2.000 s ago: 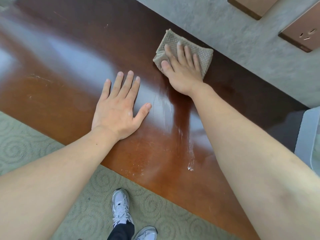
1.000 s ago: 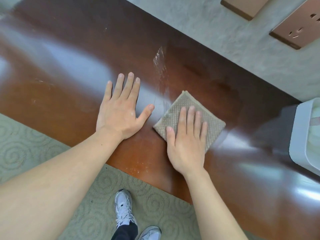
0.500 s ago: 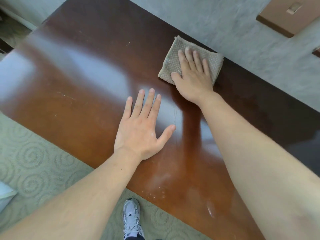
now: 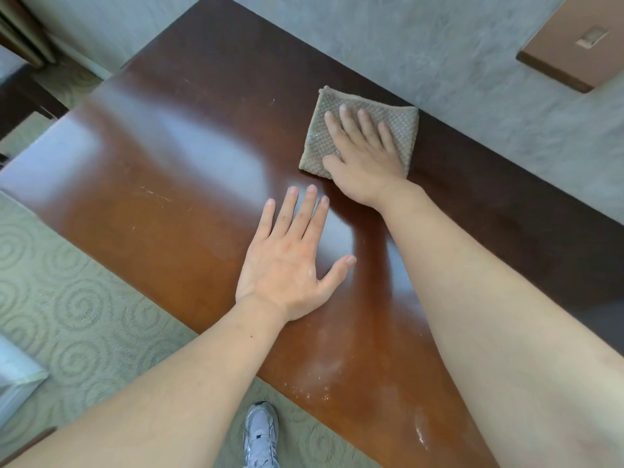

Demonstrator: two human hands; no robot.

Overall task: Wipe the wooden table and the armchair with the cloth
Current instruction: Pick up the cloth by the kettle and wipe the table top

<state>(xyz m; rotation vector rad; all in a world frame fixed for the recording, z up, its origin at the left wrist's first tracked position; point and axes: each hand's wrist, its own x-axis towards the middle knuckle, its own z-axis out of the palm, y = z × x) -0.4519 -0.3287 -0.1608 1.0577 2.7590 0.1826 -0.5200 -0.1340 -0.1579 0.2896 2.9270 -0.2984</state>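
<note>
A glossy brown wooden table (image 4: 162,184) fills the middle of the head view. A folded beige waffle-weave cloth (image 4: 401,125) lies flat on it near the far edge by the wall. My right hand (image 4: 366,157) presses on the cloth with straight fingers. My left hand (image 4: 290,261) rests palm down on the bare wood nearer me, fingers spread. White specks and a wet streak mark the near edge of the table. No armchair is clearly in view.
A grey textured wall (image 4: 439,55) runs behind the table, with a copper switch plate (image 4: 570,52) at the upper right. Patterned green carpet (image 4: 67,298) lies at the left. My grey shoe (image 4: 261,434) stands below the table edge. Dark furniture (image 4: 20,62) shows at the far left.
My right hand slid the cloth from the near middle of the table out to the far edge by the wall. My left hand stayed flat on the wood.
</note>
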